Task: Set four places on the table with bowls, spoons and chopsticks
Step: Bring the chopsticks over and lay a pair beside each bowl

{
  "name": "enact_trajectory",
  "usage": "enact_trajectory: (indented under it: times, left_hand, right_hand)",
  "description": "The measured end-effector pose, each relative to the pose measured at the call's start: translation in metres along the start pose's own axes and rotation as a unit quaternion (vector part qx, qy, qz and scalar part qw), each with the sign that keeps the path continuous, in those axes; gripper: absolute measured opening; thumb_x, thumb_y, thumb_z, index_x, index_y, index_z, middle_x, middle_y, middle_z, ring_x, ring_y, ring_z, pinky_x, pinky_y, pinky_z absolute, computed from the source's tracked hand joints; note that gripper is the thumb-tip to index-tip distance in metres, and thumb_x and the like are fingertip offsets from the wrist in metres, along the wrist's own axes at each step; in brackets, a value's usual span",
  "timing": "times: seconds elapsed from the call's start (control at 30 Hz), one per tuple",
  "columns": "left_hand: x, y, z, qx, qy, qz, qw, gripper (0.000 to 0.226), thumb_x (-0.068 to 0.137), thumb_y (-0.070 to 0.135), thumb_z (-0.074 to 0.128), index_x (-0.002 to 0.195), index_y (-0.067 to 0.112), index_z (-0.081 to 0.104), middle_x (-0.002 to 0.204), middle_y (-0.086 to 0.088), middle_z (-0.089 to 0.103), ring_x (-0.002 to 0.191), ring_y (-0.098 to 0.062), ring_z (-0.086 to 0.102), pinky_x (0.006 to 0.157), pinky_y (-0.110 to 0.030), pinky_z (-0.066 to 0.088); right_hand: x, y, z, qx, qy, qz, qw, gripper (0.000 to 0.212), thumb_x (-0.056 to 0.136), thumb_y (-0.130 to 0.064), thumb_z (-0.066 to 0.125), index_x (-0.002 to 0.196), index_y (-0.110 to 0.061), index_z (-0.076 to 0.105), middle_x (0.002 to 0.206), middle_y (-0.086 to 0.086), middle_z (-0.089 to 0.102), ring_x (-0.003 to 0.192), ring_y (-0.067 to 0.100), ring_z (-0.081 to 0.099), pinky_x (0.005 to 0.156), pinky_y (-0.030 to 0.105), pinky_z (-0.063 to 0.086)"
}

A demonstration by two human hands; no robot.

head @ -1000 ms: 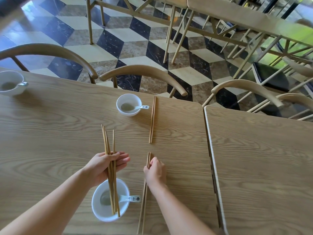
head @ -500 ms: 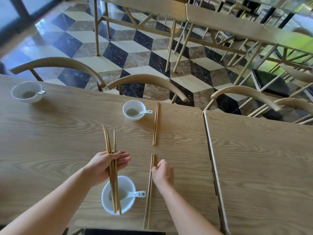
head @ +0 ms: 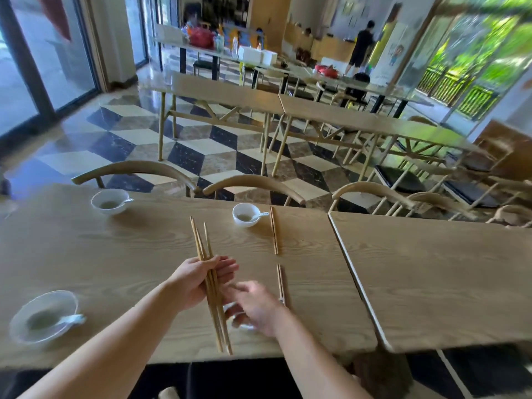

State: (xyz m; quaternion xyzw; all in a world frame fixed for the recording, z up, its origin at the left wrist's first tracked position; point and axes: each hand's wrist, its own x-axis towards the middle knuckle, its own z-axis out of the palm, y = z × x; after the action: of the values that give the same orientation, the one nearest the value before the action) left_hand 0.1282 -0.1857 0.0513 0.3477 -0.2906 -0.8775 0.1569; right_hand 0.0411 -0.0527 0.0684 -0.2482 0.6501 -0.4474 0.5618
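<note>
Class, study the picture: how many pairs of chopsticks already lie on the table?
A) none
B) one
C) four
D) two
D: a far pair lies beside the far middle bowl and a near pair lies in line with it, while the left hand grips the remaining chopsticks.

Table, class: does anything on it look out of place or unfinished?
The far left bowl and near left bowl have no chopsticks beside them, unlike the far middle bowl; the left hand holds a bundle of chopsticks.
</note>
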Motion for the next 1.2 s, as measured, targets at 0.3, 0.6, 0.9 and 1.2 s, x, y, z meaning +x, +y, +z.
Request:
enact_trajectory:
  times: [0.3,0.6,0.9,1.2]
  left_hand:
    - [-0.135,0.005,-0.118,0.050,-0.026,-0.037,0.998,0.035,0.103,0.010,0.046,0.124,-0.017,0.054,0.119,-0.036,0.065,0.098,-0.047,0.069,0.074,-0.055,0.061]
    - [-0.181,0.015,-0.158,0.064,-0.009,-0.023,0.998,0.026,0.100,-0.002,0.048,0.118,-0.016,0.059,0.111,-0.030,0.070,0.087,-0.036,0.075,0.087,-0.054,0.056]
    - [-0.139,0.003,-0.178,0.047,0.038,-0.026,0.998,0.021,0.099,0.000,0.053,0.113,-0.013,0.063,0.102,-0.025,0.075,0.089,-0.034,0.076,0.067,-0.041,0.063]
    - [-0.040,0.018,-0.185,0.077,0.106,-0.088,0.987,0.020,0.099,0.003,0.055,0.111,-0.011,0.064,0.104,-0.026,0.074,0.094,-0.036,0.075,0.079,-0.048,0.060]
  right_hand:
    - [-0.065,0.035,0.168,0.027,-0.018,-0.016,0.999,0.015,0.088,-0.001,0.064,0.077,-0.012,0.065,0.072,0.004,0.064,0.053,0.016,0.053,0.050,0.027,0.043]
    - [-0.075,0.036,0.219,0.022,0.048,-0.006,0.999,0.008,0.085,-0.009,0.072,0.092,-0.007,0.069,0.072,0.006,0.063,0.054,0.014,0.056,0.050,0.025,0.043]
    - [-0.036,0.052,0.213,-0.011,0.029,0.060,0.998,0.026,0.090,-0.009,0.066,0.110,0.008,0.066,0.088,0.015,0.067,0.063,0.019,0.063,0.053,0.024,0.051]
    - [0.056,0.053,0.164,-0.006,-0.015,0.123,0.992,0.020,0.089,-0.005,0.066,0.106,0.006,0.066,0.083,0.012,0.067,0.061,0.018,0.064,0.063,0.030,0.058]
